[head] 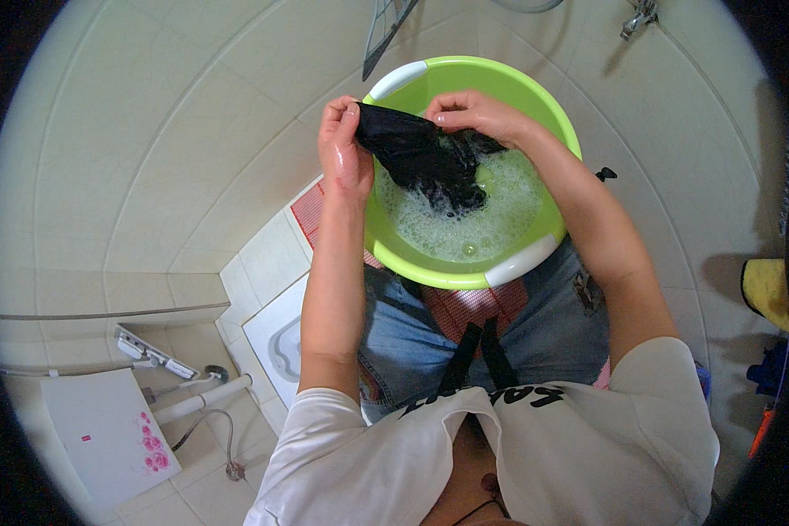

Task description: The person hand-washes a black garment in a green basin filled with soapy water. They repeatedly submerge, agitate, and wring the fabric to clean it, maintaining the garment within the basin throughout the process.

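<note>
A wet black cloth (pixel 427 151) is stretched between my hands over a green plastic basin (pixel 394 256). My left hand (pixel 344 141) pinches one end of it between thumb and fingers, at the basin's left rim. Above the far half of the basin, my right hand (pixel 470 117) grips the cloth's upper edge with bent fingers. The lower part of the cloth hangs down into soapy water (pixel 460 233) covered in white foam. What kind of garment it is cannot be told. White grips (pixel 523 261) sit on two opposite sides of the rim.
Red-and-white mesh matting (pixel 309 210) lies beneath the basin. A squat toilet (pixel 286 335) is set into the floor at left, beyond it a white cistern (pixel 112 434) with pink flowers. A metal tap (pixel 639 20) juts from the tiled wall. A yellow cloth (pixel 766 292) hangs at right.
</note>
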`<control>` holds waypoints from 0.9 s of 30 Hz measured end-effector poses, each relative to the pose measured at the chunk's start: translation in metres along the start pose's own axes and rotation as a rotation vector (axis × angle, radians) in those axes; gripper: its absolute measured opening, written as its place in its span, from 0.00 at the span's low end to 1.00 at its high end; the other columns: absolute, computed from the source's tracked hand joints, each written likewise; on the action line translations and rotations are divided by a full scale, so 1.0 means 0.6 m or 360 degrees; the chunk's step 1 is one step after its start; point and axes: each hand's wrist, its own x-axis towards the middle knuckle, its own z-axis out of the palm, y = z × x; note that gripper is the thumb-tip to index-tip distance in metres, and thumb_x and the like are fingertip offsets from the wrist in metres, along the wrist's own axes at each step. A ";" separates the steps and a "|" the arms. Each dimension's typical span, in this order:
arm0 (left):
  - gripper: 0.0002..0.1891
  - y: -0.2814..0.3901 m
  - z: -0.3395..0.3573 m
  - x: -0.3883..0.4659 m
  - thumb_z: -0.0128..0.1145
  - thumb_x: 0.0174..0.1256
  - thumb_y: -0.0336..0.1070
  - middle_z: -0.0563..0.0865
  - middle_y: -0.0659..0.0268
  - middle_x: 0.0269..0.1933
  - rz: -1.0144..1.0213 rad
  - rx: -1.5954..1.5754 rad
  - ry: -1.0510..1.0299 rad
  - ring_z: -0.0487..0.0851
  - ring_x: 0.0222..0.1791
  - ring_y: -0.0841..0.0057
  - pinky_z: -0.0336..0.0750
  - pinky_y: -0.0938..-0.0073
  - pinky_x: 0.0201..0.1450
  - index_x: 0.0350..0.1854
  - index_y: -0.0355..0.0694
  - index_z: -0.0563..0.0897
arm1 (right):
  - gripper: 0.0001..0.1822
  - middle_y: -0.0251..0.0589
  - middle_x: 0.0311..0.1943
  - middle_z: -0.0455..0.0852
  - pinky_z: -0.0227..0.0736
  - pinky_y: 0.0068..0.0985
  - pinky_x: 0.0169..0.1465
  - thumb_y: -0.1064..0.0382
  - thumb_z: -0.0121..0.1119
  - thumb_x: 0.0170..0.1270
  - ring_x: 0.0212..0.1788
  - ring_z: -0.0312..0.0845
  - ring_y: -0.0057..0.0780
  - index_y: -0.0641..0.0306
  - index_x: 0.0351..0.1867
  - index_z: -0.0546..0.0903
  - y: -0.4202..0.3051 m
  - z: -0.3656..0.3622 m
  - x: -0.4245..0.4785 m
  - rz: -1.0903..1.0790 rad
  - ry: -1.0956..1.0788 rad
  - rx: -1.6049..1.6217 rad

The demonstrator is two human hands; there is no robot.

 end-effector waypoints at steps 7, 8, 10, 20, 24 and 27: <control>0.04 0.001 0.004 -0.004 0.52 0.61 0.32 0.75 0.72 0.34 -0.0096 0.0026 -0.0059 0.72 0.36 0.82 0.66 0.81 0.44 0.37 0.40 0.74 | 0.09 0.30 0.35 0.78 0.65 0.19 0.48 0.59 0.49 0.62 0.40 0.72 0.18 0.61 0.35 0.75 -0.001 -0.003 -0.003 -0.0043 0.0121 0.0557; 0.04 0.002 0.006 -0.005 0.52 0.61 0.32 0.75 0.72 0.34 -0.0101 0.0027 -0.0049 0.72 0.36 0.82 0.66 0.81 0.44 0.37 0.40 0.74 | 0.09 0.30 0.34 0.78 0.65 0.19 0.47 0.59 0.49 0.62 0.40 0.72 0.18 0.61 0.35 0.75 0.001 -0.004 -0.003 -0.0045 0.0144 0.0599; 0.04 0.002 0.010 -0.007 0.52 0.61 0.32 0.75 0.72 0.34 -0.0112 0.0029 -0.0030 0.71 0.36 0.83 0.65 0.81 0.43 0.37 0.40 0.74 | 0.08 0.30 0.34 0.78 0.65 0.20 0.47 0.60 0.49 0.62 0.39 0.72 0.18 0.61 0.35 0.75 0.003 -0.005 -0.002 -0.0049 0.0191 0.0683; 0.09 0.007 0.032 -0.021 0.55 0.53 0.22 0.74 0.72 0.33 0.0227 0.0725 -0.0017 0.71 0.33 0.84 0.67 0.84 0.39 0.34 0.40 0.72 | 0.05 0.27 0.28 0.74 0.65 0.17 0.39 0.69 0.55 0.52 0.32 0.69 0.17 0.61 0.30 0.73 -0.013 0.012 -0.001 -0.0350 0.0488 0.0115; 0.09 0.000 0.023 -0.021 0.54 0.49 0.19 0.73 0.69 0.31 0.0638 0.1141 0.0024 0.71 0.32 0.82 0.68 0.81 0.36 0.30 0.37 0.70 | 0.07 0.33 0.27 0.71 0.66 0.19 0.35 0.74 0.54 0.47 0.30 0.68 0.23 0.64 0.27 0.68 -0.026 0.038 0.000 -0.0719 0.0928 -0.0505; 0.09 0.001 0.027 -0.024 0.52 0.46 0.19 0.72 0.67 0.32 0.0972 0.1460 0.0025 0.71 0.33 0.80 0.69 0.82 0.36 0.29 0.37 0.69 | 0.08 0.38 0.27 0.69 0.66 0.21 0.33 0.76 0.53 0.45 0.29 0.68 0.28 0.65 0.26 0.67 -0.035 0.043 -0.007 -0.0912 0.1101 -0.0816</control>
